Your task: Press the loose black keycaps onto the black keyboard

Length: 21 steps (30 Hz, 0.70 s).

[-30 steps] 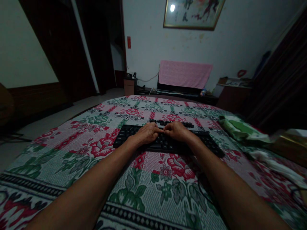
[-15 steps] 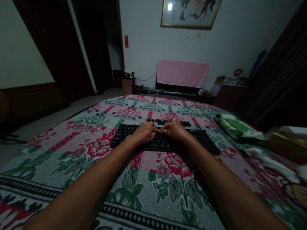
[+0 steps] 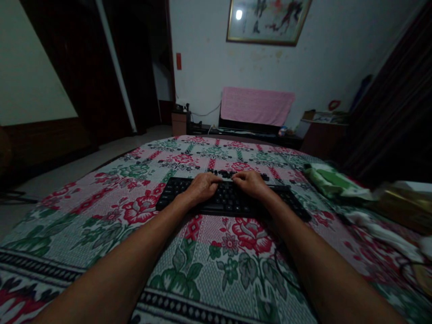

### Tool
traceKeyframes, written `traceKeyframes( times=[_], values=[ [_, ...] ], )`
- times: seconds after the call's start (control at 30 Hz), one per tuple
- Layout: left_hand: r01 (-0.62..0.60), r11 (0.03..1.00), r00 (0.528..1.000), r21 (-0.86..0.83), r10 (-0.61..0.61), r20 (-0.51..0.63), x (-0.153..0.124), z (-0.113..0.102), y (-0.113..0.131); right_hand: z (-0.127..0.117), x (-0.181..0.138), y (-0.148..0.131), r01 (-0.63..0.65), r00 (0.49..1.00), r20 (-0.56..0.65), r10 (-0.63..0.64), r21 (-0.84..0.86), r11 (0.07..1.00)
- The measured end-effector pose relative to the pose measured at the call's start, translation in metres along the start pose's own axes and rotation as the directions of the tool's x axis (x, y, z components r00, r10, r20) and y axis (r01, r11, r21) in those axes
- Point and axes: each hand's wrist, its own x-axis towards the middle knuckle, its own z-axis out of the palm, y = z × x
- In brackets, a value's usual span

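A black keyboard (image 3: 232, 198) lies on a flowered cloth, under both of my hands. Over its left half is my left hand (image 3: 203, 185), with a finger stretched out to the right near the keyboard's back edge and the thumb apart from it. My right hand (image 3: 251, 183) is just right of the middle, its thumb and fingertips pinched together; whatever sits in the pinch is too small to make out. Behind the keyboard lies a row of small black pieces that look like loose keycaps (image 3: 224, 173), partly hidden by my hands.
The flowered cloth (image 3: 118, 229) covers the broad surface before me. To the right are a green-and-white packet (image 3: 332, 182), a brown box (image 3: 403, 204) and crumpled white material (image 3: 381, 231). A dark cable (image 3: 286, 275) runs beside my right forearm. A pink towel (image 3: 258, 105) hangs at the far wall.
My hands have drawn slightly apart, showing more keys between them. The right fingertips have moved a little towards the keyboard's back edge. The view has tilted slightly up.
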Motion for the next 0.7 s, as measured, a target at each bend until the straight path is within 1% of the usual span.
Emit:
traceKeyframes(
  times=[0.07, 0.1, 0.17, 0.23, 0.43, 0.7],
  values=[
    [-0.005, 0.999, 1.000, 0.039, 0.006, -0.031, 0.001, 0.001, 0.000, 0.000, 0.000, 0.003, -0.007, 0.998, -0.057, 0.003, -0.077, 0.997],
    [-0.019, 0.998, 0.999, 0.054, 0.021, -0.024, 0.001, 0.002, 0.000, 0.000, 0.000, 0.004, -0.008, 0.998, -0.070, 0.000, -0.117, 0.993],
    [-0.039, 0.996, 0.999, 0.077, 0.038, 0.016, 0.002, 0.003, 0.002, 0.000, 0.000, 0.006, -0.010, 0.998, -0.057, -0.001, -0.186, 0.982],
    [-0.029, 0.995, 0.998, 0.100, 0.023, 0.062, 0.002, 0.002, 0.004, 0.000, -0.001, 0.008, -0.014, 1.000, -0.029, 0.008, -0.227, 0.974],
    [0.029, 0.991, 0.992, 0.134, -0.045, 0.119, 0.002, -0.001, 0.009, -0.002, 0.003, 0.010, -0.011, 0.999, 0.033, 0.021, -0.272, 0.962],
    [0.052, 0.995, 0.992, 0.087, -0.062, 0.109, 0.002, -0.002, 0.007, 0.010, 0.027, 0.000, 0.029, 1.000, 0.013, -0.026, -0.295, 0.955]
  ],
)
